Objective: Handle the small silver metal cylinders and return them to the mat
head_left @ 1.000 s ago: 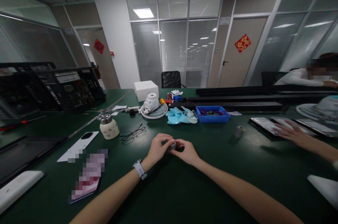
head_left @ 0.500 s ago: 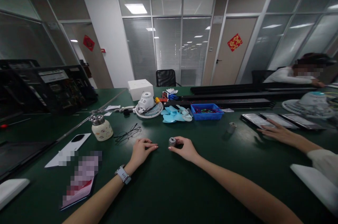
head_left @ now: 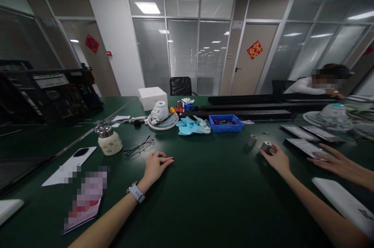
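A small metal cylinder (head_left: 266, 146) is gripped between the thumb and fingers of the right hand (head_left: 279, 160), toward the right side of the dark green surface (head_left: 204, 197); whether its base is touching the surface cannot be told. Its top end is turned upward and left uncovered by the fingers. A second metal cylinder (head_left: 253, 140) is stood upright just beside it, to the left and slightly farther back. The left hand (head_left: 154, 165), worn with a watch (head_left: 136, 192) at the wrist, is rested on the surface well apart from both cylinders, its thumb and fingers drawn together with nothing seen between them. Behind that hand, folded glasses (head_left: 140, 147) are laid near a cream jar (head_left: 110, 144). Farther back, light blue fan blades (head_left: 189, 126) are placed between a white fan part (head_left: 160, 112) and a blue tray (head_left: 226, 128), in which small coloured pieces are held. At the right, a flat drive (head_left: 304, 148) is reached over by a co-worker's hand (head_left: 336, 163); whether it is touched is unclear.
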`<control>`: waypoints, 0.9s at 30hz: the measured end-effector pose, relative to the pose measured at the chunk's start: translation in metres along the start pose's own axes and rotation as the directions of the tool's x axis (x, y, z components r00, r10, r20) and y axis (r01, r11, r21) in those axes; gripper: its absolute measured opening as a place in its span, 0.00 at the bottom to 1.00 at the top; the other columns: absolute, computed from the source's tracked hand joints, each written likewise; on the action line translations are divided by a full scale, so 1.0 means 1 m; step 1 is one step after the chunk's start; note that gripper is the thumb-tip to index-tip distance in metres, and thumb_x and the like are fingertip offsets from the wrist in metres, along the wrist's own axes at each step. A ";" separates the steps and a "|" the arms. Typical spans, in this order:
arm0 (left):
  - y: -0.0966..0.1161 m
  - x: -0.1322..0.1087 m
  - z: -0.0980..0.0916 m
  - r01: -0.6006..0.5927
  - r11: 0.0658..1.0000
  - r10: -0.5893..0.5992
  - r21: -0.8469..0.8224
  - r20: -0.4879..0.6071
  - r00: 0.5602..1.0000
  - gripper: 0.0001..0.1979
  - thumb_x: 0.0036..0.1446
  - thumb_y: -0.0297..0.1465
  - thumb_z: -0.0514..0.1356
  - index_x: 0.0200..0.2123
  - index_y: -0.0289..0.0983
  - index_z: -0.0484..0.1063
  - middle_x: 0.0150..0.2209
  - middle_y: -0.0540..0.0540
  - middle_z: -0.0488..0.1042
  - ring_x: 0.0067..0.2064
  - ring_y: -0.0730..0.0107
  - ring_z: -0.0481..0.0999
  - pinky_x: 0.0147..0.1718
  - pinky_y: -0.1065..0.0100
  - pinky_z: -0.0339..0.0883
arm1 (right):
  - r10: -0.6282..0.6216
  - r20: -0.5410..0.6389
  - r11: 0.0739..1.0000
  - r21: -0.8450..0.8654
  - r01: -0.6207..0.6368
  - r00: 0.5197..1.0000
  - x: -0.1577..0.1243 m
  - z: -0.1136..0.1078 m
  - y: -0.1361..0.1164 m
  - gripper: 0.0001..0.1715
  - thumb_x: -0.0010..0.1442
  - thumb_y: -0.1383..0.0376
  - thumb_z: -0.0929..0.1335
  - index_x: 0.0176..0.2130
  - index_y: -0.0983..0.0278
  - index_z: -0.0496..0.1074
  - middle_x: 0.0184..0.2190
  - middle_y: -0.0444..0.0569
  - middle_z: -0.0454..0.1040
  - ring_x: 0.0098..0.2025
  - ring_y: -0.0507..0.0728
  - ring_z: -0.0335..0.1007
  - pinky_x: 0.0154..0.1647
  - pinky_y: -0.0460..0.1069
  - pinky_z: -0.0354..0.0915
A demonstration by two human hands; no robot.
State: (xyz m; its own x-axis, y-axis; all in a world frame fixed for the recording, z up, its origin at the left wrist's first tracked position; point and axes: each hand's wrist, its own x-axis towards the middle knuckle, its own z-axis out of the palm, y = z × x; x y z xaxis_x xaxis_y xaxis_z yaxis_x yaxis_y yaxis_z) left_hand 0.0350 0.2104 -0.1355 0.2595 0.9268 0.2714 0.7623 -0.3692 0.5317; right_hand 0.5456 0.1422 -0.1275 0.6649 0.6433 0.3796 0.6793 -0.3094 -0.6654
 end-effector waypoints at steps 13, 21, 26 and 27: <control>0.012 -0.007 -0.010 0.242 0.934 -0.304 -0.264 -0.227 0.925 0.25 0.58 0.47 0.47 0.23 0.36 0.72 0.22 0.47 0.74 0.28 0.63 0.73 0.27 0.68 0.60 | -0.671 0.587 0.736 0.454 0.501 0.454 -0.168 0.119 -0.226 0.30 0.51 0.46 0.70 0.50 0.57 0.72 0.34 0.46 0.71 0.35 0.54 0.66 0.38 0.50 0.60; 0.012 -0.011 -0.011 0.223 0.942 -0.281 -0.252 -0.224 0.933 0.23 0.56 0.45 0.47 0.22 0.37 0.71 0.26 0.46 0.75 0.31 0.61 0.73 0.31 0.66 0.62 | -0.667 0.557 0.744 0.471 0.474 0.494 -0.161 0.113 -0.224 0.15 0.57 0.52 0.68 0.39 0.56 0.78 0.33 0.46 0.71 0.33 0.53 0.66 0.35 0.49 0.61; 0.012 -0.017 -0.012 0.203 0.939 -0.267 -0.279 -0.215 0.940 0.20 0.55 0.43 0.48 0.20 0.37 0.69 0.25 0.47 0.72 0.31 0.62 0.72 0.32 0.66 0.62 | -0.590 0.281 0.794 0.368 0.483 0.757 -0.076 0.017 -0.141 0.18 0.60 0.53 0.64 0.41 0.59 0.77 0.38 0.49 0.74 0.38 0.56 0.70 0.41 0.50 0.65; 0.012 -0.017 -0.012 0.194 0.938 -0.260 -0.289 -0.214 0.941 0.20 0.54 0.42 0.48 0.20 0.37 0.68 0.25 0.47 0.72 0.31 0.62 0.72 0.33 0.66 0.62 | -0.537 0.194 0.833 0.278 0.479 0.821 -0.056 0.000 -0.120 0.19 0.60 0.52 0.64 0.41 0.60 0.77 0.38 0.50 0.74 0.39 0.57 0.70 0.42 0.51 0.64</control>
State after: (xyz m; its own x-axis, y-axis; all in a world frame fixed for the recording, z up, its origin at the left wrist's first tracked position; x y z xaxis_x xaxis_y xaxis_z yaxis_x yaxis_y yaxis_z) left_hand 0.0329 0.1894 -0.1241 -0.0812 0.9539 0.2889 0.5939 -0.1865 0.7826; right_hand 0.4269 0.1435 -0.0690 0.1204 0.8304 0.5440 0.7979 0.2451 -0.5508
